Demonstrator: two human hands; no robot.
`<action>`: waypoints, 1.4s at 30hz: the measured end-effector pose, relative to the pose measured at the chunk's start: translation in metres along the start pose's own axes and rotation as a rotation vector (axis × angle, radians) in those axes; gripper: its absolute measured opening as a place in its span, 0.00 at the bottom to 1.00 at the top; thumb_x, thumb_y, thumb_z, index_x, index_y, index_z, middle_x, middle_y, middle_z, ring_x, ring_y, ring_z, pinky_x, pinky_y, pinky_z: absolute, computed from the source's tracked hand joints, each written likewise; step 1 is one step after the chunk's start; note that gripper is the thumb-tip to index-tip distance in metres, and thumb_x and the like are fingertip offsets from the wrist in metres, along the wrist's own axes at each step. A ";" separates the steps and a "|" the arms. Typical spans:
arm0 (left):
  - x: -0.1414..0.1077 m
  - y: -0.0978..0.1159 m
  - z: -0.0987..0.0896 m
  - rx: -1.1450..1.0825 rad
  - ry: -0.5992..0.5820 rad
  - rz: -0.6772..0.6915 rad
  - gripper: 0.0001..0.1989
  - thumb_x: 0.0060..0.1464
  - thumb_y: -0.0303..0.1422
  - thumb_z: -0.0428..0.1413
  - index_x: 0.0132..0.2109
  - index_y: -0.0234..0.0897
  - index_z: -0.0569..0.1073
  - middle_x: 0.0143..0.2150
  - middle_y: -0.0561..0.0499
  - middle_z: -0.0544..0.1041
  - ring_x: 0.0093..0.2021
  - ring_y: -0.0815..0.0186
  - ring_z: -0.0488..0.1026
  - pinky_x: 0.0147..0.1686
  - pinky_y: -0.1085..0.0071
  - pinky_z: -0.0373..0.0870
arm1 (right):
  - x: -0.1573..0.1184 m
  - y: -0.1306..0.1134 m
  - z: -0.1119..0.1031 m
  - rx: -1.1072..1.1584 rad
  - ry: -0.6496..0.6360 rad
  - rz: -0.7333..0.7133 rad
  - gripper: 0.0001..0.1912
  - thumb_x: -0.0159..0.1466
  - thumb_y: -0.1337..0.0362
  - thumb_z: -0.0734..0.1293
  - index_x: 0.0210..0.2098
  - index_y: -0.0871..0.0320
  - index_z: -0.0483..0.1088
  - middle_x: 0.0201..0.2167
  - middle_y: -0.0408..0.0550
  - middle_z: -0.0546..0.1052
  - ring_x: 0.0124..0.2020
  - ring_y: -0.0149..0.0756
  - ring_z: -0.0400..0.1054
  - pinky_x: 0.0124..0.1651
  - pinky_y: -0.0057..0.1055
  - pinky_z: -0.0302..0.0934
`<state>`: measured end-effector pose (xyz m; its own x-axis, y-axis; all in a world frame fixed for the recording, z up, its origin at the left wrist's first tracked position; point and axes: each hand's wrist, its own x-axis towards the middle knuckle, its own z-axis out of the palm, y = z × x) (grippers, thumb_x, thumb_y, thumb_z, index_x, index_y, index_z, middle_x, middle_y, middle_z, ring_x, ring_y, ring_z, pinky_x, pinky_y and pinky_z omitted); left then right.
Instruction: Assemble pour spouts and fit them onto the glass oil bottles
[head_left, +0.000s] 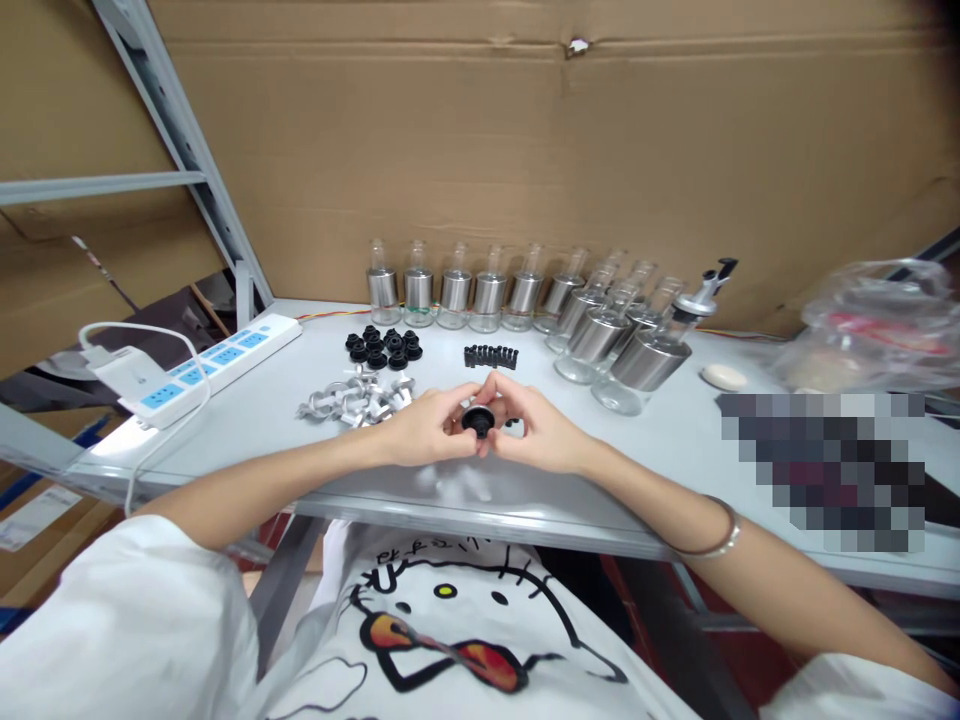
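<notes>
Above the front part of the grey table (600,480), my left hand (431,425) and my right hand (536,425) meet, both closed around a black ribbed stopper (478,421). It seems to be seated in a silvery rim; the fingers hide the rest. Just behind my left hand lie a pile of silver pourer tops (352,397) and a group of black stoppers (383,346). Beyond my hands, small black caps (490,356) stand in a short row.
Several glass bottles with steel sleeves (490,290) line the back; one at the right carries a pourer (705,292). A power strip (217,370) with a plugged-in charger lies left. Rightward are a white oval object (723,377) and a clear plastic bag (877,330).
</notes>
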<state>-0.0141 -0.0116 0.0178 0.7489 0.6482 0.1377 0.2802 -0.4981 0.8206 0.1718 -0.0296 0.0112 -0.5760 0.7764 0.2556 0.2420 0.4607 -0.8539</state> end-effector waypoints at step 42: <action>0.003 -0.016 0.000 0.457 0.513 0.481 0.12 0.59 0.37 0.54 0.47 0.38 0.62 0.39 0.51 0.71 0.39 0.65 0.68 0.42 0.67 0.61 | 0.000 0.006 -0.008 -0.058 0.218 -0.189 0.17 0.64 0.48 0.63 0.37 0.55 0.58 0.37 0.48 0.74 0.36 0.36 0.73 0.38 0.32 0.66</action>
<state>-0.0166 -0.0013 0.0052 0.5137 0.4322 0.7412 0.2990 -0.8999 0.3175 0.1792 -0.0235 0.0100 -0.4351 0.7455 0.5049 0.1940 0.6252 -0.7560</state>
